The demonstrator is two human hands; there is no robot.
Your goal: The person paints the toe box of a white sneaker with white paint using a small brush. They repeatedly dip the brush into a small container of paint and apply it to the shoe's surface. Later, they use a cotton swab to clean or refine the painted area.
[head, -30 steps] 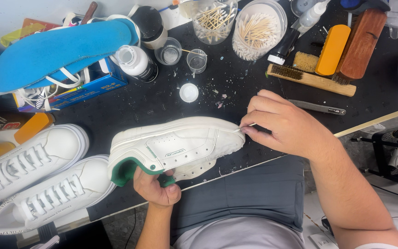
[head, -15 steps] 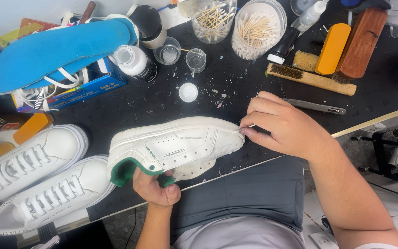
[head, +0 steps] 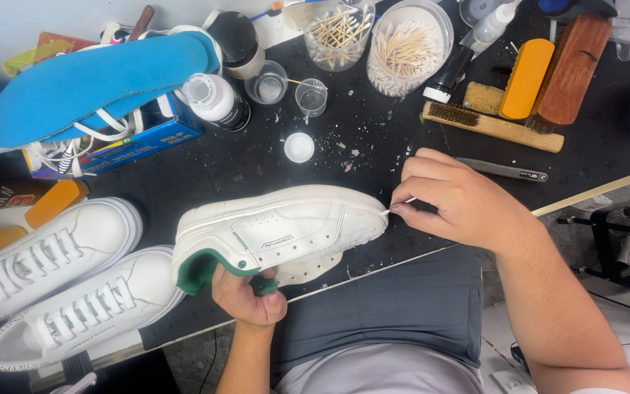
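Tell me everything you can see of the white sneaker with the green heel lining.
The white sneaker looks like smooth leather, with stitched panels, small perforations, a thick white sole and a green heel lining. No laces show. It lies on its side over the black worktable's front edge, toe to the right. The left hand grips its heel opening; the right hand holds a thin swab-like stick at its toe.

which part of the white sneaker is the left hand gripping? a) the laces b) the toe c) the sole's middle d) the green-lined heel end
d: the left hand wraps the green-lined heel collar of the white sneaker from below, while the right hand pinches a thin stick at the toe.
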